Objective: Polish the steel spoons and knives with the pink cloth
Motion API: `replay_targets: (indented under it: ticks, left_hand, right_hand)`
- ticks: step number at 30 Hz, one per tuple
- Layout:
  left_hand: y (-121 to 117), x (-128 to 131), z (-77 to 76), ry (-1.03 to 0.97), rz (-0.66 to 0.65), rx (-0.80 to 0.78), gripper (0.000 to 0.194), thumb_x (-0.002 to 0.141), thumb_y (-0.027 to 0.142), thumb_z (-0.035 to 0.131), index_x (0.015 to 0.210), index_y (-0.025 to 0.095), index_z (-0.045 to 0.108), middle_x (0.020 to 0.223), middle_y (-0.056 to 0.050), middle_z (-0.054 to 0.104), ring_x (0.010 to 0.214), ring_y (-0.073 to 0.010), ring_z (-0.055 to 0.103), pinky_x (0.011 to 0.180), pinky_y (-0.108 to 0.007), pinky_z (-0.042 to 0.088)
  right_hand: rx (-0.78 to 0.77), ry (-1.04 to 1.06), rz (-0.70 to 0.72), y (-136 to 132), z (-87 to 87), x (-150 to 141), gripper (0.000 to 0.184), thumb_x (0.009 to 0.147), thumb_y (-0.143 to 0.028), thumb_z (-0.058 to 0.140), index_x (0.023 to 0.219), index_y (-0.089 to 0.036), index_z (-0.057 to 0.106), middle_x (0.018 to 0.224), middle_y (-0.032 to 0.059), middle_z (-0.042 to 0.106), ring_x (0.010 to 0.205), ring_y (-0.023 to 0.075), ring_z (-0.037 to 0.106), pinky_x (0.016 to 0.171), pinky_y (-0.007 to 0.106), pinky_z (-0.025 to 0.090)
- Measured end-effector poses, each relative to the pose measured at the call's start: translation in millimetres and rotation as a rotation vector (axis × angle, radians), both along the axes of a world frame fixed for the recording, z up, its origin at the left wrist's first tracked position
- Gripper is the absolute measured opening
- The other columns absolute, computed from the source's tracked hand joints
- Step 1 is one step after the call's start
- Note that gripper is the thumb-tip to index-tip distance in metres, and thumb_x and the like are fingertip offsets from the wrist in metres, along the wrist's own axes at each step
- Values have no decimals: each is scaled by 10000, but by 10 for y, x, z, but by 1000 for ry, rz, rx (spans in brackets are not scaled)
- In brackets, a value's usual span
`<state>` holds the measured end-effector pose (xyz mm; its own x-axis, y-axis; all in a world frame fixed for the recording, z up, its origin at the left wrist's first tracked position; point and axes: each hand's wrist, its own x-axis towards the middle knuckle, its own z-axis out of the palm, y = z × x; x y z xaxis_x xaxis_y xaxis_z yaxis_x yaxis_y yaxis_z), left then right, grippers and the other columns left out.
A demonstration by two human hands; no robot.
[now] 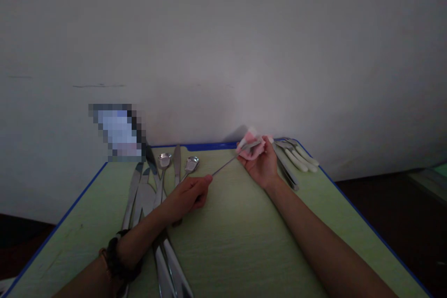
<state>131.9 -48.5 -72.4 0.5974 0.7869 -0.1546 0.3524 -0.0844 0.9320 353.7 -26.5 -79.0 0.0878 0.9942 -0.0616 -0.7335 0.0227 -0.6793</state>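
My left hand is closed around the end of a slim metal piece of cutlery, which slants up to the right. Its head lies in a pink and white cloth, and whether it is a spoon or a fork I cannot tell. My right hand is curled palm up around the cloth, under the cutlery's head. Beneath and beside my left forearm are several knives and spoons. Two spoons with shiny bowls and an upright-pointing knife show beyond my left hand.
Right of my right hand lie several pieces of white-handled cutlery and dark metal handles. A blurred-out phone-like screen leans at the table's far left corner. The pale green table has a blue edge and meets a grey wall.
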Motion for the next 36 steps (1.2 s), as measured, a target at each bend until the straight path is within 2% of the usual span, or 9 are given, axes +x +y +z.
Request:
replay_targets:
  ticks: [6,12,16,21,28,32,36]
  left_hand:
    - [-5,15,24,6,-2,6,557,852,563,288,434,201,355,394,54,311,402,-83,273,455,-232,300]
    - [13,3,1,-26,37,-10,554,862,560,289,445,199,339,392,61,297,395,-76,255,444,-227,271]
    - [16,5,-6,-18,76,-12,562,868,564,287,447,196,341,385,60,296,395,-75,257,444,-223,273]
    - [9,15,-17,-63,64,-38,477,848,557,355,535,198,354,424,75,326,402,-71,253,425,-209,249]
    - [22,1,-37,-71,67,-14,477,863,525,351,520,194,354,418,72,334,403,-69,267,433,-211,254]
    - [20,8,-43,-68,47,-17,471,864,529,356,533,195,356,433,75,334,411,-69,258,431,-215,239]
    - [13,26,-45,-66,43,-19,461,867,529,351,551,194,362,444,77,332,418,-70,259,431,-216,234]
  right_hand:
    - [31,69,-49,3,-22,15,149,736,-345,511,692,-222,584,726,-14,677,709,159,614,721,334,518]
    - [37,81,-39,39,-18,-5,87,711,-215,501,675,-210,580,777,-8,683,771,159,628,761,333,526]
    - [-18,66,-36,88,-84,14,145,700,-126,471,603,-207,541,732,-7,675,719,134,632,778,307,526]
    - [-43,13,-10,109,-121,49,205,698,-158,459,807,-193,629,803,1,702,745,150,639,769,322,540]
    - [5,117,9,75,-87,91,168,736,-223,455,807,-207,607,808,9,696,805,167,639,708,324,531]
    - [28,166,-19,56,-88,114,145,746,-290,469,760,-223,597,791,12,690,877,187,632,766,361,517]
    - [29,157,0,27,-36,78,257,767,-415,473,808,-217,631,874,35,700,951,219,620,824,400,506]
